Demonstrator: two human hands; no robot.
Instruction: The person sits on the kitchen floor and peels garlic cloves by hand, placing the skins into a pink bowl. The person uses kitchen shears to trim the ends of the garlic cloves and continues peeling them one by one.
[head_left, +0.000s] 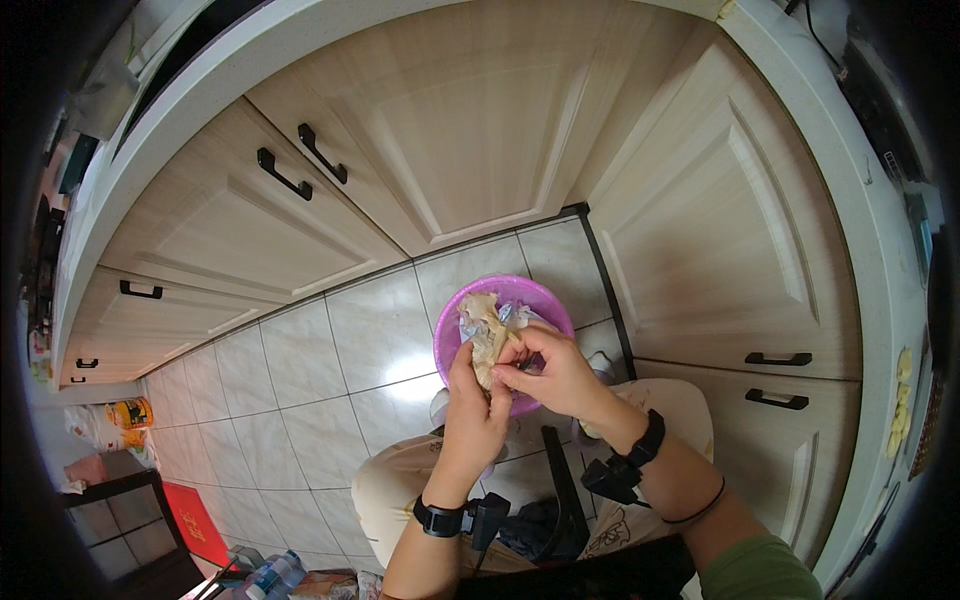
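Observation:
My left hand (480, 397) and my right hand (540, 367) meet over a pink plastic bin (504, 283) on the floor between my feet. Between them is a pale yellowish, papery piece (489, 349), perhaps a husk or peel; its exact kind is unclear. My left fingers hold its near end, and my right thumb and index finger pinch its right side. Crumpled wrappers and pale scraps (517, 315) lie in the bin behind it. My hands hide part of the bin's inside. A black strap with a small device is on each wrist.
Wooden cabinet doors (480, 127) with black handles stand ahead and to the right, under a pale countertop (840, 225). Pale yellow pieces (900, 412) lie on the right counter. Plastic bottles (274, 574) and a red box (193, 523) are at the lower left.

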